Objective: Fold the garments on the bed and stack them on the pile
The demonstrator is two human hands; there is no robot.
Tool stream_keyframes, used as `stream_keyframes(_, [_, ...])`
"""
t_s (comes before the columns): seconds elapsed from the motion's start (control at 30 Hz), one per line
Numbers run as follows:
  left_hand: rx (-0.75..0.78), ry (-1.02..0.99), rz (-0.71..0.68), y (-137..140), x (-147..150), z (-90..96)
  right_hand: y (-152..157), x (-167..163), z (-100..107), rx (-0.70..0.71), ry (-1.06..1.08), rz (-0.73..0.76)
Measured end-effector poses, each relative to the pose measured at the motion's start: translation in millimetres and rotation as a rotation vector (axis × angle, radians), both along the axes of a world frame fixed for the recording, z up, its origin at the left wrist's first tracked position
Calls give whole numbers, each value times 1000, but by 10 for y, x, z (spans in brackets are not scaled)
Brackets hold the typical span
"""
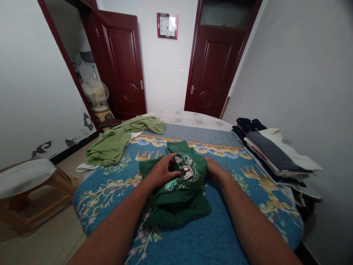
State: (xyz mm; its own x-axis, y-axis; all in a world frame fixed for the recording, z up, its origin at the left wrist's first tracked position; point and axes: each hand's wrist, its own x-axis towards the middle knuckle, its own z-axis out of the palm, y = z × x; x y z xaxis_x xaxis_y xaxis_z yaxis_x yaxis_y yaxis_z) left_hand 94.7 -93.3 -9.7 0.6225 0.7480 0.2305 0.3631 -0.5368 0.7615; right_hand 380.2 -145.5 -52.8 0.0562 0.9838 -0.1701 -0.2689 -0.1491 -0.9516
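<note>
A dark green T-shirt (179, 200) with a white and light green print lies bunched and partly folded on the bed-like covered table before me. My left hand (164, 170) grips the shirt's left part, its thumb and fingers curled about the fabric near the print. On the other side my right hand (214, 168) holds the shirt's right edge; its fingertips are hidden by the cloth. A loose fold of the shirt hangs toward me, and a sleeve-like flap sticks out at the far side.
Light green clothing (110, 145) lies crumpled at the left edge. A stack of folded clothes (273, 147) stands at the right edge, by the wall. The blue patterned quilt (215, 235) covers the rounded tabletop. A wooden stool (30, 184) stands at left; two red doors (121, 62) are beyond.
</note>
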Motion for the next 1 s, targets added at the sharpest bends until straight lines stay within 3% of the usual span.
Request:
stream_keyframes(0.1, [235, 209, 242, 73, -42, -48, -16, -88, 61, -87, -9, 72])
stream_keyframes(0.2, [269, 461, 349, 157, -112, -74, -22, -112, 155, -134, 64, 84])
stream_keyframes(0.3, [258, 581, 367, 240, -186, -54, -26, -52, 259, -76, 149, 25])
stream_keyframes(0.43, [191, 431, 456, 366, -299, 24, -16, 161, 408, 107, 240, -200])
stream_keyframes(0.57, [250, 126, 663, 470, -409, 106, -9, 399, 526, 416, 332, -669])
stream_keyframes(0.63, [317, 57, 784, 496, -437, 120, -24, 471, 555, 522, 325, -816])
stream_keyframes(0.77, [395, 42, 867, 536, -439, 62, -61, 519, 550, 558, 280, -890])
stream_keyframes(0.9, [256, 126, 815, 580, -463, -13, -45, 543, 471, 569, 242, -872])
stream_keyframes(1.0, [150, 300, 776, 588, -533, -23, -21, 564, 384, 476, 92, -778])
